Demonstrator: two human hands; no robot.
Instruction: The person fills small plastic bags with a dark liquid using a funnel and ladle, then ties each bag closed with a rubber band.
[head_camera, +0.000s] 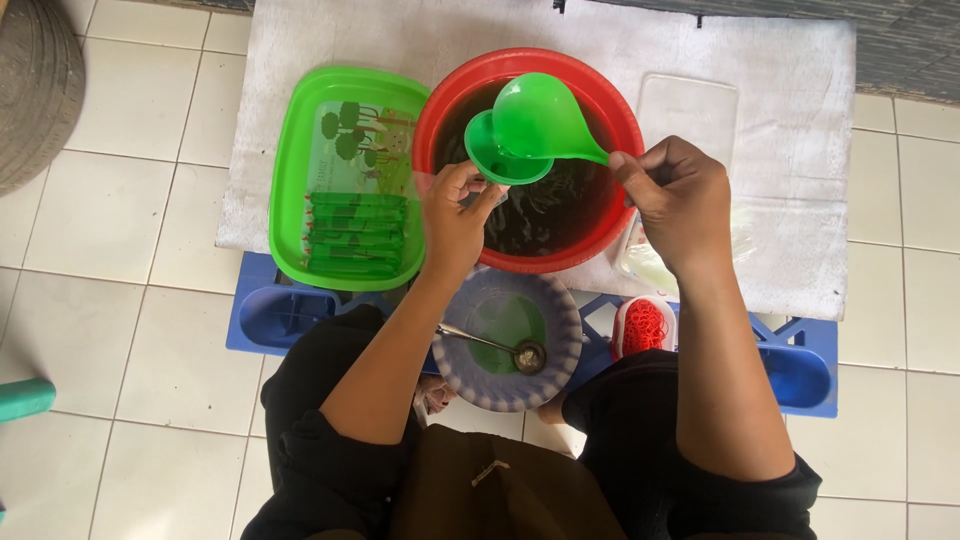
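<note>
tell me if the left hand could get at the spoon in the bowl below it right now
Probably not at once: the left hand is pinching the green funnel. The spoon itself lies uncovered in the bowl.

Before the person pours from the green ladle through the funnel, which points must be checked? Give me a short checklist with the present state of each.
1. Right hand grips the green ladle by its handle: ok.
2. Left hand holds the green funnel: ok.
3. Ladle and funnel are above the red basin, so drips fall inside: ok.
4. Bag or container under the funnel spout: cannot tell, the hand hides it.
5. Ladle filled: cannot tell.
6. Green tray stands beside the basin, apart from the pour: ok.
</note>
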